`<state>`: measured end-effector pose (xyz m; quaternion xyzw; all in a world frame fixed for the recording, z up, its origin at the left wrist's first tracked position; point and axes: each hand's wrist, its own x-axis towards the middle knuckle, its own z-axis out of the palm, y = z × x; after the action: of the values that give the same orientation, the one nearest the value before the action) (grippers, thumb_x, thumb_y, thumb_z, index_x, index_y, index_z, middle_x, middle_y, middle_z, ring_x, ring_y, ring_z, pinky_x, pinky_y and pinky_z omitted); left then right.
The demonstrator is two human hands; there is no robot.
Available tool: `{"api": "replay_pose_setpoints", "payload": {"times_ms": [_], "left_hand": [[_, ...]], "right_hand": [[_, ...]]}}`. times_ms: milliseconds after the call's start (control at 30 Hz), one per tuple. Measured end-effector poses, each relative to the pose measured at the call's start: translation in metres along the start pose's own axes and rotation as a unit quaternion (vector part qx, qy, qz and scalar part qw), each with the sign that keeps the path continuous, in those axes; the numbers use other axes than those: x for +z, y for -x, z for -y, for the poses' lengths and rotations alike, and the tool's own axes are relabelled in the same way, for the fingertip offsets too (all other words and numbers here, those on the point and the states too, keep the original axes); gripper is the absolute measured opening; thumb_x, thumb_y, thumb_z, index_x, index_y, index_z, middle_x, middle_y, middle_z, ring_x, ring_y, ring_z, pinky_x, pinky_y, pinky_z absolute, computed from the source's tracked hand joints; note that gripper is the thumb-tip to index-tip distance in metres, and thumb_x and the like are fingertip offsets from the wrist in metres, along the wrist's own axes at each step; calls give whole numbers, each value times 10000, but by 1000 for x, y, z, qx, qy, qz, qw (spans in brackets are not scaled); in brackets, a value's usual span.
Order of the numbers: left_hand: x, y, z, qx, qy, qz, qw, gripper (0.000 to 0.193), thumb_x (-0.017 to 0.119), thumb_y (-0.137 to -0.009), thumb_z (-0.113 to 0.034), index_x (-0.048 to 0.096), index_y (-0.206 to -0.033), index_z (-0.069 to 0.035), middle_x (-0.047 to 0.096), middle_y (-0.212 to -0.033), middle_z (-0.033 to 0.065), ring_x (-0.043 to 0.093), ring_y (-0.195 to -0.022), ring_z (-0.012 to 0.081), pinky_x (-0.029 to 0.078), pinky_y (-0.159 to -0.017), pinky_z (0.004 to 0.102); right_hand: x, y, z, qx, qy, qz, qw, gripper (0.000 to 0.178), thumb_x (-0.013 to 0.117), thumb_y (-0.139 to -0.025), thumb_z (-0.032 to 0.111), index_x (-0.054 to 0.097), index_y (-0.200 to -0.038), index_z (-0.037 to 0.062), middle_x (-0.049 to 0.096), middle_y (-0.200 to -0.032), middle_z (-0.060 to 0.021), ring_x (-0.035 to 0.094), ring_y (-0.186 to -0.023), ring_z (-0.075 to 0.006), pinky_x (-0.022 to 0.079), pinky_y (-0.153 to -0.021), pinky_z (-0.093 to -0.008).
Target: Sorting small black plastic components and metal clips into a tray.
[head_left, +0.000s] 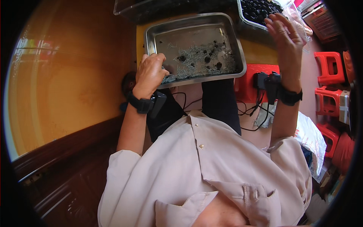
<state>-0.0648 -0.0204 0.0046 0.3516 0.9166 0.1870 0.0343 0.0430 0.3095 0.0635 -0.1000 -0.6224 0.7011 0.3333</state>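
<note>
A shallow metal tray holds a spread of small silvery screws, with several black round pieces lying among them. My left hand is at the tray's near left corner, its fingers curled down over the rim by the screws; whatever they hold is hidden. My right hand is raised at the near right edge of a clear plastic container full of black round pieces. Its fingers are bent and drawn together, and I cannot make out anything between them.
Another clear bin stands behind the tray on the yellow tabletop. A red stool and black cables are below to the right. More red stools and a white plastic bag stand farther right. A glossy wooden panel rises at left.
</note>
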Motion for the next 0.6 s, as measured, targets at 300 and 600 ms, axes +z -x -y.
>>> {"api": "replay_pose_setpoints", "payload": {"times_ms": [300,600], "left_hand": [[36,-2,2,26,-24,66,997,143,631,-625,-1,574,-755,-15,608,-789,169,590,-780,395,469,-657,462],[22,-23,-2,-112,349,40,930,156,657,-721,-73,626,-860,-9,651,-797,115,627,-753,184,490,-692,296]], "right_hand": [[60,82,-61,19,313,266,912,231,660,-734,64,616,-957,23,636,-863,-161,636,-765,-273,505,-661,-329],[103,83,-92,-16,504,378,776,266,699,-700,202,619,-898,44,624,-866,-160,600,-859,-341,478,-701,-420]]}}
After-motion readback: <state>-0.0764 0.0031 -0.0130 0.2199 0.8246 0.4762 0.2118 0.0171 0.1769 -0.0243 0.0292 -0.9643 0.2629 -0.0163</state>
